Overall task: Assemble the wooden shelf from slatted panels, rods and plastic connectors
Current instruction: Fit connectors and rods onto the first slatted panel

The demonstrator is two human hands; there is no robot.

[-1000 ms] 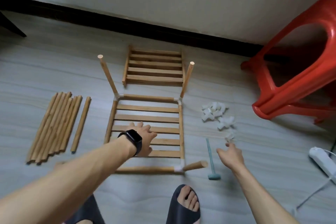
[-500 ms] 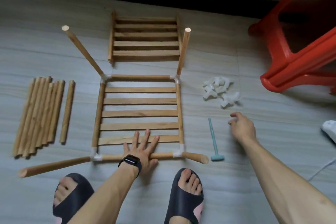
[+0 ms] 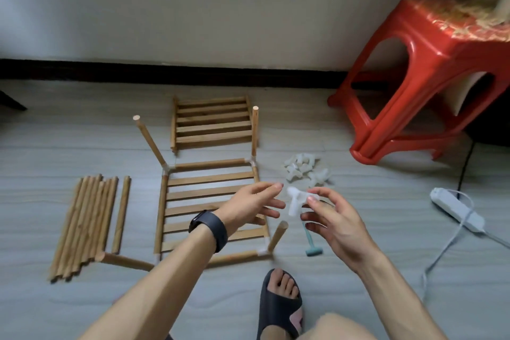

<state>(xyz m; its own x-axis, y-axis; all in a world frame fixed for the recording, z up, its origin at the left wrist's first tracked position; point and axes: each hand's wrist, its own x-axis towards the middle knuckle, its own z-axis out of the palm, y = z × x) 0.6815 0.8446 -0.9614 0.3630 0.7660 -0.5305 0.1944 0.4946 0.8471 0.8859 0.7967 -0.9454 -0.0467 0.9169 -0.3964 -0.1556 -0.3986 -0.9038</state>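
The first slatted panel lies on the floor, framed by rods, with a leg rod sticking out from each corner. The second panel waits beyond it. I judge the step is fitting connectors on the leg ends. The right hand pinches one white connector above the panel's right edge. The left hand, fingers spread and empty, is just beside it. Next, the socket must be lined up with a leg end.
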